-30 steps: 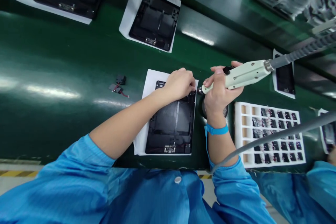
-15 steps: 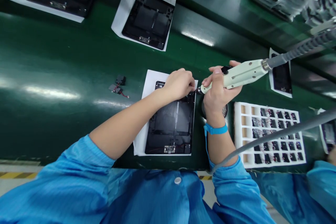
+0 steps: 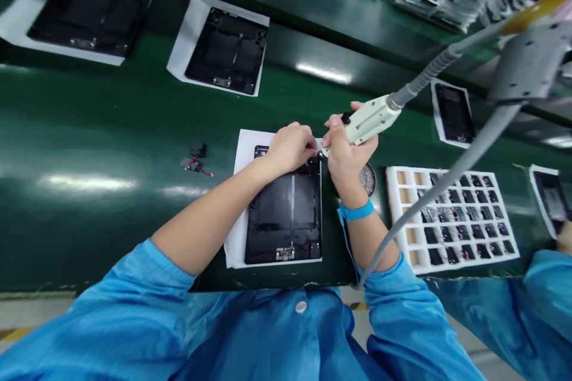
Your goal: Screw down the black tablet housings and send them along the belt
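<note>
In front of me a black tablet housing lies on a white sheet at the bench's front edge. My left hand rests over its upper right part, fingers pinched together; whatever sits between them is hidden. In my right hand is a pale green electric screwdriver, gripped round its body. Its tip points down-left, close by the left fingertips at the housing's upper right corner. Beyond my right wrist, a round dish of small metal pieces is partly covered.
Small black parts with red wires lie left of the sheet. A white compartment tray of small parts stands at right, crossed by a grey cable. More housings lie further back. A co-worker's sleeve shows at far right.
The whole view has shifted a little. My right hand has tilted the screwdriver, so its body looks shorter and steeper, with the tip still near the left fingertips. The left hand keeps its pinch.
</note>
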{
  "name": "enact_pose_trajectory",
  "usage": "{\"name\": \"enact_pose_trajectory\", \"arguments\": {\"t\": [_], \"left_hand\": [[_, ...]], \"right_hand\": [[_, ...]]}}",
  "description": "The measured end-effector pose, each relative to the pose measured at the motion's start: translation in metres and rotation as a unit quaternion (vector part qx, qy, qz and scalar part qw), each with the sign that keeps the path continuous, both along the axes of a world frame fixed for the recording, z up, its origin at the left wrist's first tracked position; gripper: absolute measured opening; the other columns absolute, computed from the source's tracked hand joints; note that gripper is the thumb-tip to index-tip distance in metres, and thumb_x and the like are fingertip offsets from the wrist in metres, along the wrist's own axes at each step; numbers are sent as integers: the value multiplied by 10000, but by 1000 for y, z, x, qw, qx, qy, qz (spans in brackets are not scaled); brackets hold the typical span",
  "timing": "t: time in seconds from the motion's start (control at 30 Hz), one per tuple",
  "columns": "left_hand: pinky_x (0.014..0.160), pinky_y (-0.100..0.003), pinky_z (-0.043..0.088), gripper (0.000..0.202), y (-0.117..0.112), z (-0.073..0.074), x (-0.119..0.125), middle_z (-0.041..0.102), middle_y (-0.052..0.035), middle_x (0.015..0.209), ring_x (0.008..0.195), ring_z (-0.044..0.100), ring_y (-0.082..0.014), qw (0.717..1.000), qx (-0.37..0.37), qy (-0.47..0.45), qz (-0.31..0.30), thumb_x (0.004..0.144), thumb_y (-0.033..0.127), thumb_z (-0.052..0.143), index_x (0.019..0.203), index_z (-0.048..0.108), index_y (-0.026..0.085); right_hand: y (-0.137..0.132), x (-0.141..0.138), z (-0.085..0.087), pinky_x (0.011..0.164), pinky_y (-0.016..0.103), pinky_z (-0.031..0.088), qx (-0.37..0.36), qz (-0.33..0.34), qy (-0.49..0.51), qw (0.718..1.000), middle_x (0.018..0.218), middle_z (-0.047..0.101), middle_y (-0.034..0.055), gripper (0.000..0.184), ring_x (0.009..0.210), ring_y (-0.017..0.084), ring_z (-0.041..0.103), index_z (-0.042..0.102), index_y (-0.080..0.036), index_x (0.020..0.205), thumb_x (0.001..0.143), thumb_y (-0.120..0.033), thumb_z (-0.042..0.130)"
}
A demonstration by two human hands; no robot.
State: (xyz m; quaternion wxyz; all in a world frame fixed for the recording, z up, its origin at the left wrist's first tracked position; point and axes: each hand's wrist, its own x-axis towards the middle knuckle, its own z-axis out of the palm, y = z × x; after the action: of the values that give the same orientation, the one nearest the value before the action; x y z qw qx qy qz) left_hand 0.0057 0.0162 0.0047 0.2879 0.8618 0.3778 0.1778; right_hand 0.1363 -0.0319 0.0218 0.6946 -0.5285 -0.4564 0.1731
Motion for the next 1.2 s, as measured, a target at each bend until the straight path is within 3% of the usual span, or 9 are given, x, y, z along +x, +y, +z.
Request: {"name": "enact_pose_trajectory", "arguments": {"t": [0.2, 0.37, 0.77, 1.2], "left_hand": [[930, -438, 533, 130, 2, -5, 0, 826, -82, 1042, 1044, 670, -295, 1000, -12, -25, 9, 1002, 236, 812, 909, 901, 253], [941, -461, 540, 140, 2, -7, 2, 827, -80, 1059, 1068, 680, -304, 1000, -17, -19, 16, 1012, 246, 814, 901, 898, 247], [922, -441, 524, 138, 2, -10, -2, 813, -62, 1038, 1025, 665, -278, 999, -5, -37, 8, 1019, 250, 827, 894, 887, 250], [923, -435, 516, 152, 4, -13, -2, 797, -68, 1015, 1017, 659, -278, 999, 0, -43, 5, 1024, 254, 822, 884, 882, 247]], "right_hand": [[-41, 40, 26, 516, 311, 538, 45, -80, -31, 995, 855, 674, -61, 414, 491, 92, 536, 578, -309, 1296, 985, -489, 786], [-68, 63, 22, 510, 319, 513, 36, -113, -28, 992, 905, 760, -45, 430, 464, 85, 499, 583, -293, 1312, 961, -407, 802], [-72, 59, 21, 467, 283, 476, 0, -105, 9, 994, 856, 779, -58, 398, 444, 72, 527, 602, -248, 1246, 908, -311, 801], [-73, 57, 20, 529, 308, 518, -17, -110, 1, 994, 694, 644, -103, 369, 454, 94, 538, 609, -245, 1214, 906, -323, 798]]}}
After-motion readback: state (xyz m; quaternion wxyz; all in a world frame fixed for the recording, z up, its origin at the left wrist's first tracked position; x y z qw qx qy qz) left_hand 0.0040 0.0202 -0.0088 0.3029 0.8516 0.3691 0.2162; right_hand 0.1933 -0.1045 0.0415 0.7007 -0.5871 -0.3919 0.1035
